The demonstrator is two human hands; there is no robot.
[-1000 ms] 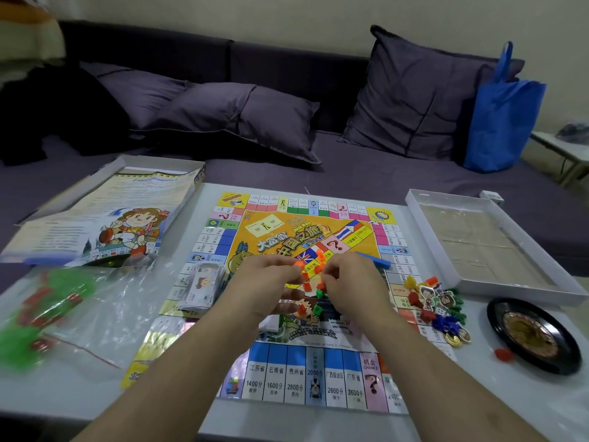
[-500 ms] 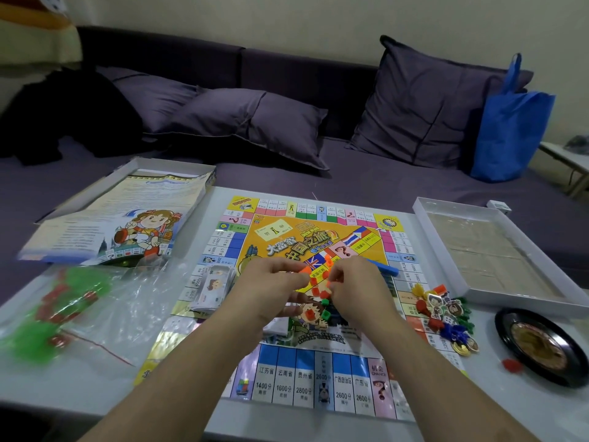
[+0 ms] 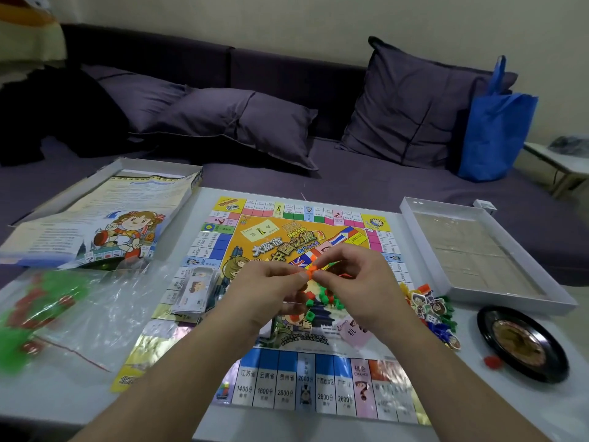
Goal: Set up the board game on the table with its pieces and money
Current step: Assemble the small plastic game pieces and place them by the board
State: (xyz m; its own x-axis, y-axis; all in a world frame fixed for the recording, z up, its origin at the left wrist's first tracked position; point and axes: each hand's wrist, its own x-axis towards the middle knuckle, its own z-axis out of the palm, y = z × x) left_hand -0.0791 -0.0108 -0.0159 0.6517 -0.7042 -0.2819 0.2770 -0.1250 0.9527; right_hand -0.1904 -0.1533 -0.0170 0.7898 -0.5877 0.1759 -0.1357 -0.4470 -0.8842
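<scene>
A dark purple fabric sofa (image 3: pixel 318 186) with grey-purple cushions (image 3: pixel 242 122) stands behind the white surface (image 3: pixel 63 393); a blue fabric bag (image 3: pixel 497 122) leans on it at the right. On the surface lies the colourful square game board (image 3: pixel 277 384), printed "Uncle Wang", "CHANCE" and prices such as "1400", "1600", "2800". Left of it are an open white box lid with a cartoon leaflet (image 3: pixel 105 218) and a clear plastic bag (image 3: pixel 79 307). Right of it are a shallow white box tray (image 3: pixel 478 256) and a small black roulette wheel (image 3: pixel 522 342). A stack of paper money (image 3: pixel 194 291) rests on the board. Above the board's centre, the left hand (image 3: pixel 264 291) and right hand (image 3: pixel 357 282) pinch a small orange plastic piece (image 3: pixel 310 270) with curled fingers. Loose green and red pieces (image 3: pixel 318 298) lie below.
</scene>
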